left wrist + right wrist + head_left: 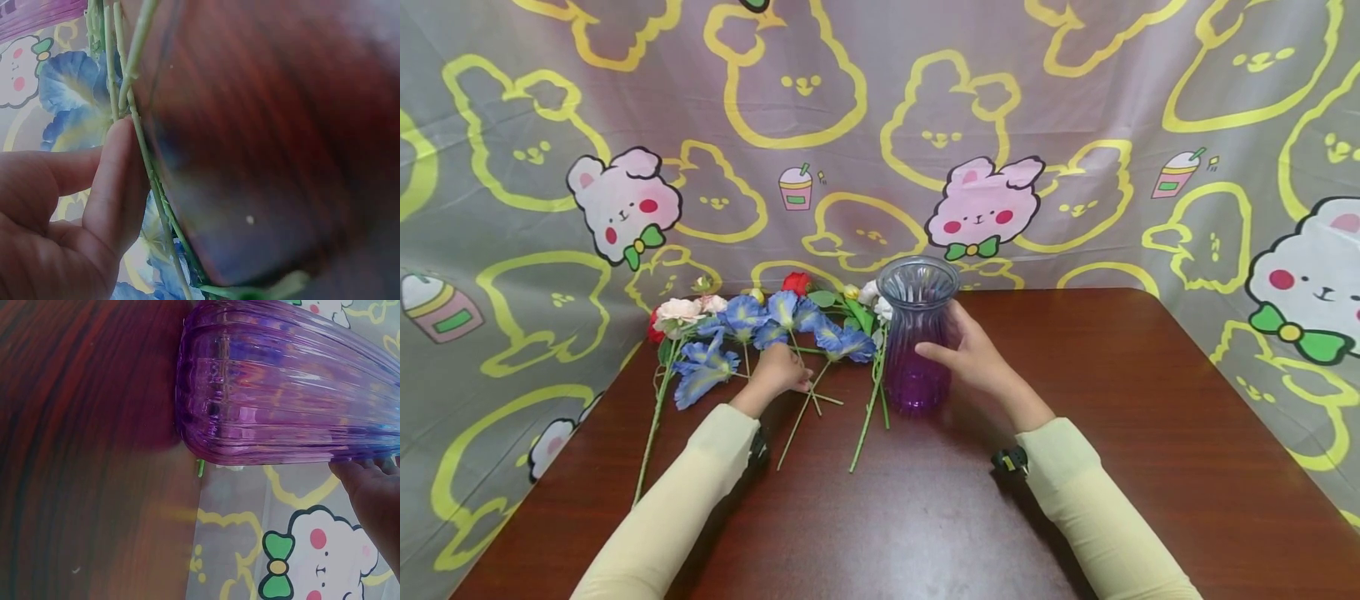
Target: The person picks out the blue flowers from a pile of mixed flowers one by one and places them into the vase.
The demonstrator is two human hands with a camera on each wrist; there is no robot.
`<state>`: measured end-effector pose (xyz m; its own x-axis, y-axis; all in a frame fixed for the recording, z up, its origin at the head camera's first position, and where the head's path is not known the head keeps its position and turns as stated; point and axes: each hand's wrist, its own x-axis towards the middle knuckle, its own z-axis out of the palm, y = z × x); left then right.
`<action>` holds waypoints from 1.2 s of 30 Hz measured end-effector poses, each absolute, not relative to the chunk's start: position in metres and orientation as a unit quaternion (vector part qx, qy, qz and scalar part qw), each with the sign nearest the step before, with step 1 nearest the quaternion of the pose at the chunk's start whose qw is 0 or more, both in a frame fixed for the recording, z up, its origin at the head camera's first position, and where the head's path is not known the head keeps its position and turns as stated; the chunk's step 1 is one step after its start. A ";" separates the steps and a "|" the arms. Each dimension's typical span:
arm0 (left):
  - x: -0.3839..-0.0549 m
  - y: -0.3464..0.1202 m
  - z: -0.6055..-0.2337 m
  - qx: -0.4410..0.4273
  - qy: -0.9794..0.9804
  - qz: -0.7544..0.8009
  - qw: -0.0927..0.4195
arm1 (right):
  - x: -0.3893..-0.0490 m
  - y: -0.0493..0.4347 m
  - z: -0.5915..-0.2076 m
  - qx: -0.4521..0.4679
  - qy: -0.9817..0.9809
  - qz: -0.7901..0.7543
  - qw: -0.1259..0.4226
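A ribbed glass vase [919,358], clear grey at the flared rim and purple lower down, stands upright near the middle of the table. My right hand [977,358] grips its right side, thumb across the front and the other fingers mostly hidden behind the glass. In the right wrist view, the vase's purple base [250,394] fills the upper part. Left of it lie several blue artificial flowers [707,371] with thin green stems. My left hand [778,371] pinches a stem [134,103] among them; other stems cross beside the fingertips.
Pale pink flowers [681,314] and a red flower [797,284] lie at the back left. White flowers [883,308] with long stems [868,417] lie right beside the vase. A patterned curtain [850,108] hangs close behind the wooden table [1112,375].
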<state>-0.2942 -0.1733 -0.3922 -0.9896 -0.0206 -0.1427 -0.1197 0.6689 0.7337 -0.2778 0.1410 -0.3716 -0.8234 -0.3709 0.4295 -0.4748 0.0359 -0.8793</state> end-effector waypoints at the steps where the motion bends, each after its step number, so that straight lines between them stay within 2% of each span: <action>1: -0.294 -0.174 -0.393 -0.038 0.910 0.408 0.059 | -0.277 0.141 -0.371 0.294 -0.720 0.628 0.041; 12: -0.285 -0.175 -0.388 -0.047 0.881 0.471 0.031 | -0.278 0.140 -0.370 0.301 -0.721 0.622 0.042; 19: -0.283 -0.171 -0.383 -0.002 0.890 0.456 -0.033 | -0.275 0.140 -0.365 0.298 -0.729 0.615 0.038; 26: -0.279 -0.161 -0.372 0.030 0.889 0.449 -0.087 | -0.257 0.137 -0.343 0.297 -0.744 0.598 0.028; 36: -0.273 -0.151 -0.353 0.089 0.891 0.411 -0.169 | -0.258 0.140 -0.340 0.286 -0.780 0.554 0.054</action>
